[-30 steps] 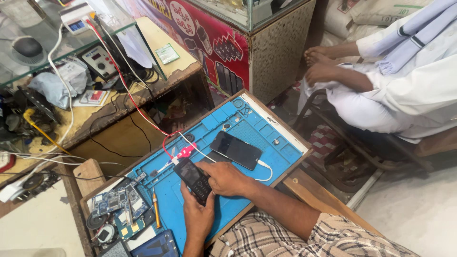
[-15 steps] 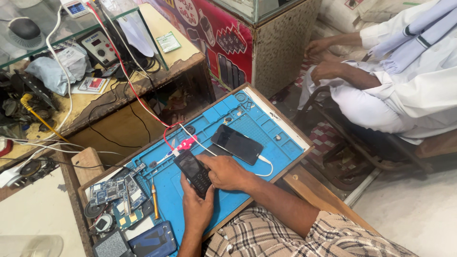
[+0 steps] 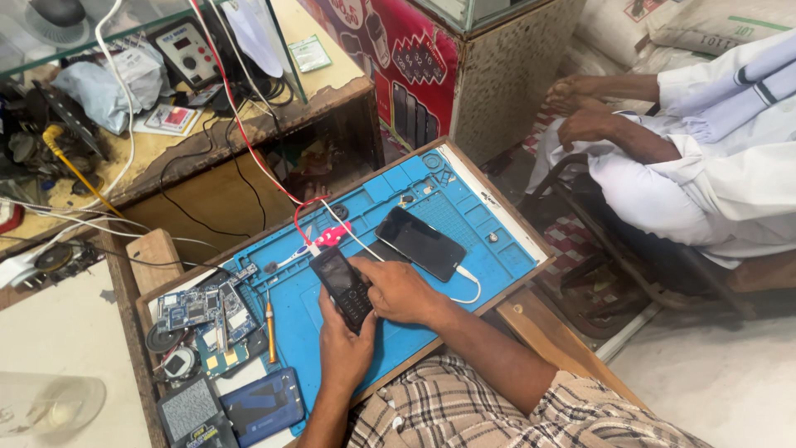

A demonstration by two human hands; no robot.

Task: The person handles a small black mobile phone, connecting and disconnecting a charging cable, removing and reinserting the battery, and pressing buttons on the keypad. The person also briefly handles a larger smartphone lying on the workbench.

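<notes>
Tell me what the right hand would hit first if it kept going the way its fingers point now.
The right hand points up-left across the keypad phone it touches. Carried on past it, the fingers would probably first meet the pink clip and its red wire on the blue mat; heights are unclear.

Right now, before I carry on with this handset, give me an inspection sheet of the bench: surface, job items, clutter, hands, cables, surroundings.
Surface: blue repair mat on a wooden board, tilted in view.
Job's things: dark keypad phone held over the mat; black smartphone lying flat beside it, white cable plugged in.
Clutter: circuit boards, orange-handled screwdriver, dark blue case at the mat's left end.
Hands: left hand grips the keypad phone from below; right hand rests on its side, fingers at the keys.
Cables: red wire runs from the upper bench to a pink clip; white cable loops off the smartphone.
Surroundings: seated person in white to the right; soldering station on the cluttered upper bench.
</notes>
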